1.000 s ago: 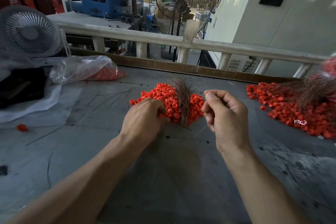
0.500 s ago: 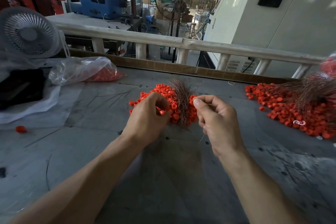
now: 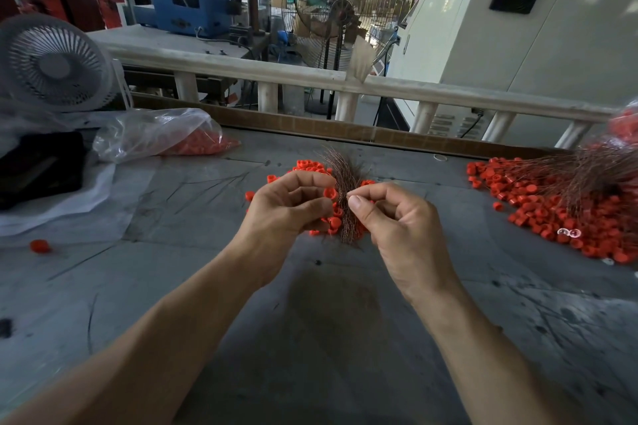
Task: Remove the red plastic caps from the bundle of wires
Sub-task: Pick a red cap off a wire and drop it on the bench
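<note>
A small pile of red plastic caps lies on the grey table, with a brown bundle of thin wires running across its middle. My left hand is raised just over the pile, fingers curled, with a single red cap at its fingertips. My right hand is beside it, thumb and forefinger pinched together right at the wire bundle; the wire between them is too thin to make out. Both hands hide much of the pile.
A larger heap of red caps with more wires lies at the right. A clear bag of caps, a small fan and a black object stand at the left. One stray cap lies near the left edge.
Both hands have lifted off the pile and come together. My left hand now has one cap at its fingertips, and my right hand's pinch has moved left to the wire bundle.
</note>
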Available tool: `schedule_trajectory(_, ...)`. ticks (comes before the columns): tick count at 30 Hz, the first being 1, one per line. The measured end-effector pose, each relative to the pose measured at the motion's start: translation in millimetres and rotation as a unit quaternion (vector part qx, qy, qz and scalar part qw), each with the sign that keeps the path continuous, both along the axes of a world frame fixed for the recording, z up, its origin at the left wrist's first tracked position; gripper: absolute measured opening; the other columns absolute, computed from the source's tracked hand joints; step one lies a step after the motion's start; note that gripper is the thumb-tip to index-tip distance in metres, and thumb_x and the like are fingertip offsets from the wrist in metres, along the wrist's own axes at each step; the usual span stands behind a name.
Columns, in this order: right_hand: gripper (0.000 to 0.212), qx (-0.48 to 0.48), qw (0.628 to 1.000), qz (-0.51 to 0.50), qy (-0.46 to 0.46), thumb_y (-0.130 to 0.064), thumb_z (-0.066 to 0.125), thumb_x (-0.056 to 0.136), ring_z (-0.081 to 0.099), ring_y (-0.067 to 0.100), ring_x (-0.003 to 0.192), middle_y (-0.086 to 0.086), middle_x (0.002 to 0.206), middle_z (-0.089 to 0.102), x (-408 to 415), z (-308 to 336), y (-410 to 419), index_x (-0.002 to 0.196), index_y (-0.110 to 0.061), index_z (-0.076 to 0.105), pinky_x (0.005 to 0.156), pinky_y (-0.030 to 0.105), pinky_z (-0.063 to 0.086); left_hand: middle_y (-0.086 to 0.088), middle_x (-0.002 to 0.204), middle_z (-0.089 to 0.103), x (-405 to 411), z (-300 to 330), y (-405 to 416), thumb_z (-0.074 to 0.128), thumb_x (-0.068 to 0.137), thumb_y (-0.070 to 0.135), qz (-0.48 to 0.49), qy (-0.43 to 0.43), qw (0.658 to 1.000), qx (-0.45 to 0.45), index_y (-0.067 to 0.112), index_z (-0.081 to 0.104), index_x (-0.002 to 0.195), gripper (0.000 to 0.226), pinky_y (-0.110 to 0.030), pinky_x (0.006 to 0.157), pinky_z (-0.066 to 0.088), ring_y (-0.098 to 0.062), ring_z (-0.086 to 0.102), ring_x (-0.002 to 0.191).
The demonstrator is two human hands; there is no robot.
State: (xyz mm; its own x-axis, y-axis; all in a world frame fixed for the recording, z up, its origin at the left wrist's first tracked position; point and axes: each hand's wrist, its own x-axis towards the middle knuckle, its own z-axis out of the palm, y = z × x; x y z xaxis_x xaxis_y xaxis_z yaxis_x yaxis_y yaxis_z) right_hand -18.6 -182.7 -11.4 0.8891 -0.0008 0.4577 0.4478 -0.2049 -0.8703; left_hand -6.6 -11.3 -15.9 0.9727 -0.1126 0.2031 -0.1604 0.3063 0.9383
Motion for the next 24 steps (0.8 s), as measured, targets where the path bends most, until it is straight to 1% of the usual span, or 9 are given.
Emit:
schedule_trajectory(2, 0.010, -0.006, 1.000, -0.002, -0.002, -0.016, 0.073, 0.093, 0.052, -0.002, 0.048, -0.016, 0.057, 0.064, -0.9, 0.4, 0.0, 0.086, -0.022, 0.077, 0.049, 0.008, 0.039, -0.015, 0.088, 0.064, -0.4, 0.5, -0.3, 0.065, 0.086, -0.007, 0.001, 0.000, 1.000, 0.000, 0.002, 0.066, 0.109, 0.025, -0.033, 0.073, 0.057, -0.022, 0.065, 0.072)
schedule_trajectory(4, 0.010, -0.018, 1.000, -0.012, -0.005, -0.018, 0.075, 0.092, 0.061, -0.001, 0.058, -0.009, 0.068, 0.073, -1.7, 0.7, 0.6, 0.086, -0.025, 0.077, 0.056, 0.010, 0.047, -0.012, 0.086, 0.065, -0.9, 0.5, -0.7, 0.065, 0.086, -0.007, -0.001, 0.000, 1.000, 0.000, 0.002, 0.066, 0.110, 0.026, -0.033, 0.071, 0.056, -0.021, 0.065, 0.071)
schedule_trajectory(6, 0.012, -0.026, 0.999, -0.019, -0.012, -0.017, 0.075, 0.091, 0.067, 0.002, 0.066, -0.007, 0.076, 0.077, -2.1, 0.7, 1.4, 0.085, -0.027, 0.077, 0.061, 0.010, 0.050, -0.010, 0.084, 0.065, -1.1, 0.1, -0.8, 0.065, 0.086, -0.007, -0.004, -0.003, 1.000, 0.004, 0.003, 0.066, 0.110, 0.026, -0.032, 0.070, 0.055, -0.020, 0.063, 0.072)
schedule_trajectory(9, 0.013, -0.035, 0.999, -0.019, -0.015, -0.019, 0.076, 0.091, 0.069, 0.005, 0.067, -0.008, 0.076, 0.077, -2.3, 0.8, 1.6, 0.085, -0.030, 0.077, 0.062, 0.009, 0.050, -0.008, 0.084, 0.066, -1.1, -0.3, -0.5, 0.063, 0.088, -0.007, -0.011, -0.010, 1.000, 0.013, 0.005, 0.068, 0.110, 0.025, -0.030, 0.069, 0.054, -0.019, 0.062, 0.073)
schedule_trajectory(12, 0.011, -0.043, 0.999, -0.016, -0.016, -0.020, 0.075, 0.092, 0.069, 0.001, 0.067, -0.009, 0.075, 0.076, -2.1, 0.4, 0.8, 0.086, -0.029, 0.077, 0.062, 0.009, 0.049, -0.004, 0.083, 0.067, -1.7, -0.1, -0.2, 0.062, 0.089, -0.006, -0.020, -0.013, 1.000, 0.015, 0.006, 0.069, 0.110, 0.025, -0.030, 0.069, 0.054, -0.017, 0.062, 0.074)
schedule_trajectory(15, 0.010, -0.048, 0.998, -0.021, -0.022, -0.022, 0.075, 0.092, 0.069, 0.000, 0.069, -0.011, 0.077, 0.076, -2.0, 0.6, 1.0, 0.086, -0.030, 0.077, 0.062, 0.007, 0.048, -0.002, 0.082, 0.067, -2.0, -0.7, 0.1, 0.062, 0.090, -0.006, -0.030, -0.013, 0.999, 0.016, 0.004, 0.068, 0.113, 0.026, -0.029, 0.069, 0.053, -0.017, 0.061, 0.075)
schedule_trajectory(19, 0.010, -0.051, 0.998, -0.018, -0.025, -0.022, 0.075, 0.092, 0.069, 0.000, 0.069, -0.011, 0.077, 0.076, -2.2, 0.4, 1.4, 0.087, -0.030, 0.077, 0.062, 0.006, 0.047, -0.004, 0.085, 0.066, -3.0, -1.3, 1.1, 0.064, 0.089, -0.003, -0.037, -0.015, 0.999, 0.020, 0.001, 0.066, 0.116, 0.027, -0.031, 0.072, 0.052, -0.022, 0.058, 0.080)
schedule_trajectory(24, 0.014, -0.050, 0.998, -0.016, -0.023, -0.019, 0.075, 0.092, 0.069, 0.000, 0.068, -0.011, 0.076, 0.076, -2.8, 1.0, 1.3, 0.085, -0.031, 0.077, 0.061, 0.007, 0.048, -0.008, 0.086, 0.064, -2.9, -0.2, 1.9, 0.061, 0.091, -0.002, -0.040, -0.019, 0.999, 0.023, 0.001, 0.066, 0.117, 0.027, -0.030, 0.070, 0.053, -0.020, 0.060, 0.077)
